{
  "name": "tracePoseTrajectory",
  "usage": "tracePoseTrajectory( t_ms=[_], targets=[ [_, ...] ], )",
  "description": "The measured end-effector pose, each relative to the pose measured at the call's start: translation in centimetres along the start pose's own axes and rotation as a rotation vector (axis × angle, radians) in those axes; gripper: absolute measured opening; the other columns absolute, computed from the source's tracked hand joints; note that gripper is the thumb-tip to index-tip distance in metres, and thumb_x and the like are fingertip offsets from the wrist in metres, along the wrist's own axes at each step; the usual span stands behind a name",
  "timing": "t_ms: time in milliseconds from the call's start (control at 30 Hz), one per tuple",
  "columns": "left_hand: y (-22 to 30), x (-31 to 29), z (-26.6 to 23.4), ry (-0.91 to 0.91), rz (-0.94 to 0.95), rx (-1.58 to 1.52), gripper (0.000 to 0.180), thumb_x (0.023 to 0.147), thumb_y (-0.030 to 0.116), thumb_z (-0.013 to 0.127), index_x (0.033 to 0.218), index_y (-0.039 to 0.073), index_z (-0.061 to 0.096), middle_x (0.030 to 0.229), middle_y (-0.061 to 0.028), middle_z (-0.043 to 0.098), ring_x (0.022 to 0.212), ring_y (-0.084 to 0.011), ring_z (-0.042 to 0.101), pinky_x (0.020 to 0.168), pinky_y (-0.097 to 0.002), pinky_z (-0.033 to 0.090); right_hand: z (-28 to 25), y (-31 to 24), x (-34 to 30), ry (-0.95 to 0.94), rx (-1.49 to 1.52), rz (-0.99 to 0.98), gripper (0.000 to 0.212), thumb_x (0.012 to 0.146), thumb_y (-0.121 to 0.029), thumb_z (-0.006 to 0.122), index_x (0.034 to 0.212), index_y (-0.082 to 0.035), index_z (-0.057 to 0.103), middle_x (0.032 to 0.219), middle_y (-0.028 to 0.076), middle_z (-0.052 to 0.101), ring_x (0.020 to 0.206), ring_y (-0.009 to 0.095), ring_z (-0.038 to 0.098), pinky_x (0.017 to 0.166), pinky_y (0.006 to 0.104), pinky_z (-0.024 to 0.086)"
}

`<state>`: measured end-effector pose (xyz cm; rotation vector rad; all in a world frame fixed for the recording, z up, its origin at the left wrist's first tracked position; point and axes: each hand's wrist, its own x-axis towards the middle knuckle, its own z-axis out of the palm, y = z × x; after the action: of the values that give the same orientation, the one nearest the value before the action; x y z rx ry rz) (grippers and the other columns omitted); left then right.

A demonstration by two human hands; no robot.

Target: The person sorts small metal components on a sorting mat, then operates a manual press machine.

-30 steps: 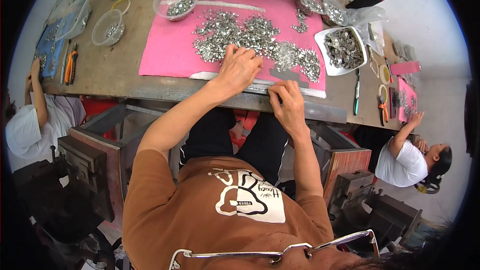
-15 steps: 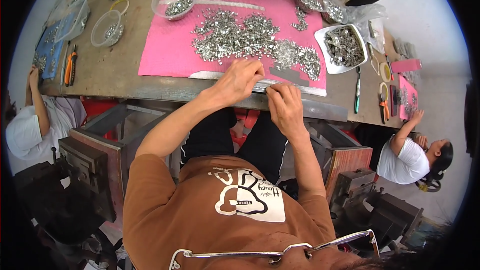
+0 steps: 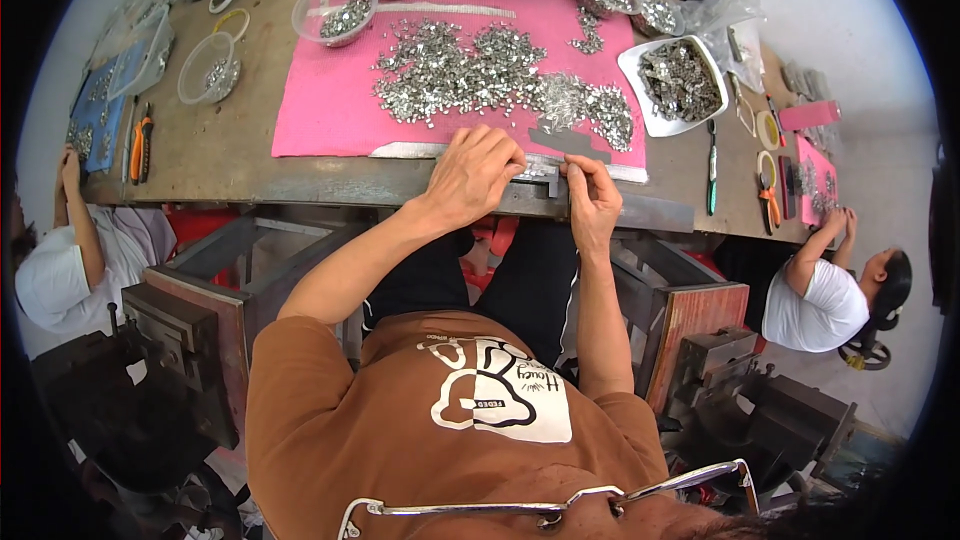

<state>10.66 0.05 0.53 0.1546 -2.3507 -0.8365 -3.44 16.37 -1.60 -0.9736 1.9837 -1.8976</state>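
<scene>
My left hand rests at the table's front edge, fingers curled together; whatever they grip is hidden. Just right of it a small dark metal fixture sits on the edge, with a shiny strip beside it. My right hand is at the fixture's right side, thumb and forefinger brought together near a tiny piece I cannot make out. Beyond both hands a wide heap of small silvery metal pieces lies on a pink mat. Thin shiny pins and a flat grey plate lie at its right end.
Clear plastic tubs of metal pieces line the back. A white square dish of darker parts stands right. Orange-handled pliers lie left; a green-handled tool lies right. Two people in white shirts work at either side.
My right hand has shifted right, away from my left hand, uncovering the dark fixture. My left hand stays nearly in place. The person at the right has brought both hands together.
</scene>
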Motion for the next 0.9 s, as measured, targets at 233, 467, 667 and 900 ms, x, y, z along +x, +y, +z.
tracePoseTrajectory(
  t_ms=[233,467,667,900],
  targets=[
    [0.5,-0.9,-0.1,0.068,0.155,0.141,0.012,0.084,0.01,0.073,0.095,0.007,0.069,0.096,-0.0068,0.065,0.093,-0.0258,0.06,0.088,-0.0416,0.044,0.0,0.6,-0.2,0.009,-0.062,-0.029,0.012,0.097,-0.002,0.064,0.105,0.0,0.072,0.086,0.003,0.065,0.079,0.01,0.062,0.069,0.0251,0.049],
    [-0.6,0.7,-0.7,-0.065,0.111,0.179,0.01,0.089,0.015,0.072,0.098,0.01,0.073,0.105,-0.0039,0.069,0.092,-0.023,0.059,0.097,-0.0457,0.04,0.1,0.0,-0.1,0.009,-0.122,-0.054,0.01,0.095,-0.001,0.065,0.103,0.0,0.071,0.082,0.003,0.062,0.074,0.01,0.06,0.067,0.0269,0.048],
    [-3.8,6.8,1.2,-0.153,0.09,0.259,0.008,0.087,0.017,0.073,0.088,0.011,0.067,0.093,-0.0037,0.063,0.098,-0.0239,0.058,0.102,-0.0485,0.033,0.2,-0.4,-0.2,-0.005,-0.123,-0.067,0.01,0.095,-0.001,0.065,0.103,0.0,0.071,0.081,0.004,0.062,0.071,0.011,0.06,0.065,0.0272,0.048],
    [-4.7,9.6,1.6,-0.473,0.146,0.365,0.013,0.084,0.016,0.074,0.089,0.009,0.065,0.093,-0.007,0.061,0.104,-0.0271,0.057,0.101,-0.0526,0.033,-0.2,-1.0,0.2,-0.063,-0.227,-0.074,0.009,0.096,0.0,0.066,0.103,0.0,0.072,0.086,0.003,0.062,0.077,0.01,0.06,0.07,0.0249,0.048]
  ],
)
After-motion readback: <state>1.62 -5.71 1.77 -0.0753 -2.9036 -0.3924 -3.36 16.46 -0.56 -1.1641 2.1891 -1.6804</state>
